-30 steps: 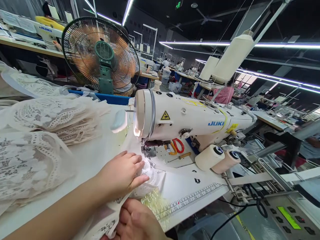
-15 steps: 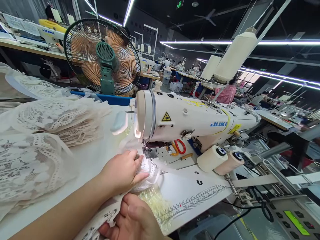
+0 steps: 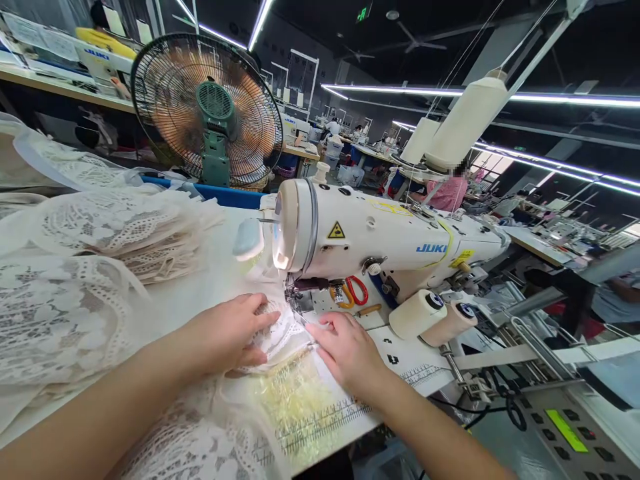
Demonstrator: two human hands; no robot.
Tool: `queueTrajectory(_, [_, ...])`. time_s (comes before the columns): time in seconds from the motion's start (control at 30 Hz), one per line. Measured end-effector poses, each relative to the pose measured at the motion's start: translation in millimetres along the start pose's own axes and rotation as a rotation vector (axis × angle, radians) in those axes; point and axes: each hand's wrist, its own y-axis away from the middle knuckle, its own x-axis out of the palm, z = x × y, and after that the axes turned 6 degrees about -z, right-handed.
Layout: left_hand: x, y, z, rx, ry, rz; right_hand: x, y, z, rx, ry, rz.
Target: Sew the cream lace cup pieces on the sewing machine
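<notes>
A length of white lace fabric (image 3: 283, 337) lies at the needle end of a white JUKI sewing machine (image 3: 350, 227), its edge reaching the presser foot (image 3: 299, 300). My left hand (image 3: 227, 337) rests on the lace to the left of the foot, thumb and fingers apart. On the other side, my right hand (image 3: 347, 350) pinches the lace's edge close to the foot, fingertips together. More lace (image 3: 200, 437) hangs down over the front of the table below my left forearm. Fabric directly beneath the needle is partly hidden by the machine.
Stacked lace pieces (image 3: 125, 230) cover the left of the table. Red-handled scissors (image 3: 357, 291) and a wooden-handled tool (image 3: 367, 310) lie under the machine arm. Thread cones (image 3: 417, 317) stand at right. A fan (image 3: 215, 110) stands behind; other people sit farther back.
My right hand has come up from the hanging lace below to the right side of the presser foot. My left hand has shifted slightly left and lies flatter on the lace.
</notes>
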Motion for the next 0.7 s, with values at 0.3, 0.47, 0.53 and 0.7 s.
queueTrajectory(0.3, [-5.9, 0, -2, 0.028, 0.013, 0.005, 16, -11, -3, -0.293, 0.114, -0.109])
queueTrajectory(0.47, [-17.4, 3, -21, 0.089, 0.053, 0.009, 19, 6, 6, -0.332, 0.093, -0.137])
queueTrajectory(0.53, [-17.4, 5, -32, 0.17, 0.149, -0.009, 22, 10, 9, -0.318, 0.107, -0.134])
queueTrajectory(0.7, [-9.1, 12, -55, 0.222, 0.24, -0.01, 27, 7, 12, -0.289, 0.153, -0.115])
